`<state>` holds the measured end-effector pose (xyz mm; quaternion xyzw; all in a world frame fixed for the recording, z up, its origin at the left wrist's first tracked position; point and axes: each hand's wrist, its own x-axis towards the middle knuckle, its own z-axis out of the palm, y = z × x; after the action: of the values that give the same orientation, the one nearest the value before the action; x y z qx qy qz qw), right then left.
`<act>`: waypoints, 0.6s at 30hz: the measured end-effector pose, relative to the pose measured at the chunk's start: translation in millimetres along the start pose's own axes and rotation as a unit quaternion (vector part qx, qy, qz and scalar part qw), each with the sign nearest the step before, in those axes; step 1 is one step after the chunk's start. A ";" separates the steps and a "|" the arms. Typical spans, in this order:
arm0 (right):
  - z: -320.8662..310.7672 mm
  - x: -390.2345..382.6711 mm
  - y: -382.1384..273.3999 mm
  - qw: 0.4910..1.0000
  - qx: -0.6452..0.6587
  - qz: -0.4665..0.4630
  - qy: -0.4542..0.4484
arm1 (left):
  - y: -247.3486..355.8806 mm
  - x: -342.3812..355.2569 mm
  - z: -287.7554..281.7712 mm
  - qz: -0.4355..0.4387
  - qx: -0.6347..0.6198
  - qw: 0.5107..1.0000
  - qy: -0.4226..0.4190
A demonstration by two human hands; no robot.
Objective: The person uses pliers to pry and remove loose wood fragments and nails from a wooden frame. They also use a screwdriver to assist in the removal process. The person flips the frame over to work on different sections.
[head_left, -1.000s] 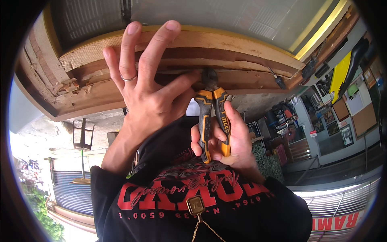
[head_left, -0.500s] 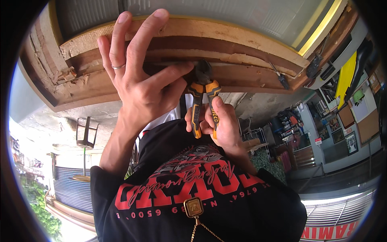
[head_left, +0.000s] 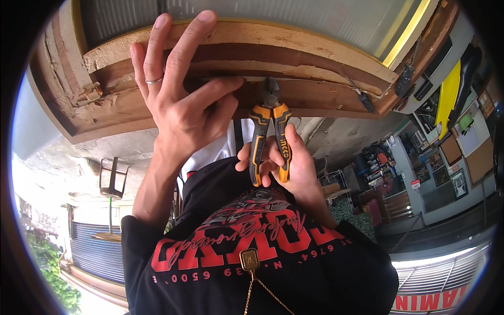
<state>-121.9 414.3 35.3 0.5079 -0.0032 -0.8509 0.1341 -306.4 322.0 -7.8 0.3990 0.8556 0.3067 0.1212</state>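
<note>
A pair of diagonal cutting pliers [head_left: 282, 123] with orange and black handles rests in my right hand [head_left: 298, 163], its fingers and thumb around the grips. The jaws point up at a gap in a wooden frame [head_left: 320, 100] and look slightly parted. Whether their tips touch the wood I cannot tell. On the left, my left hand [head_left: 181, 113] lies against the frame with its fingers spread. Two fingertips reach the pale inner strip [head_left: 252, 37], and the index finger stretches along the edge of the gap near the jaws. A ring is on one finger.
A ribbed grey panel [head_left: 294, 23] with yellow edging fills the frame. A thin screwdriver [head_left: 364, 100] and another dark-handled tool [head_left: 405, 81] lie on the frame's right side. Splintered wood [head_left: 90, 95] shows at its left corner. A yellow and black object [head_left: 449, 100] is far right.
The pliers and my right hand have moved slightly down and to the right, away from my left index finger. My left hand keeps nearly the same place on the frame.
</note>
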 end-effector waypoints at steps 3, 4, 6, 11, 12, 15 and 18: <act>9.0 2.4 -6.9 1.000 0.011 0.028 -0.004 | 0.3 0.0 -0.3 0.001 0.004 1.000 0.000; 10.5 2.2 -7.2 0.999 0.011 0.041 -0.001 | 0.1 0.3 -0.5 0.002 0.005 1.000 0.001; 9.4 3.2 -5.3 0.999 0.025 0.048 -0.004 | -0.7 0.8 -1.0 -0.002 0.004 1.000 0.002; 7.5 5.0 4.7 0.995 0.094 0.036 -0.021 | -0.7 0.4 0.3 0.000 0.004 1.000 0.002; 8.2 5.4 4.2 0.995 0.091 0.037 -0.022 | -0.8 0.4 0.4 0.000 0.003 1.000 0.002; 9.9 3.4 1.0 0.995 0.086 0.050 -0.015 | -0.6 0.6 0.3 -0.002 0.002 1.000 0.004; 15.8 -1.2 0.7 0.997 0.065 0.044 0.020 | -0.8 0.3 0.3 -0.008 0.003 1.000 0.004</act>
<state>-134.9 411.9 44.0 0.5315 -0.0780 -0.8321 0.1382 -306.9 321.9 -8.5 0.3917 0.8601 0.3044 0.1189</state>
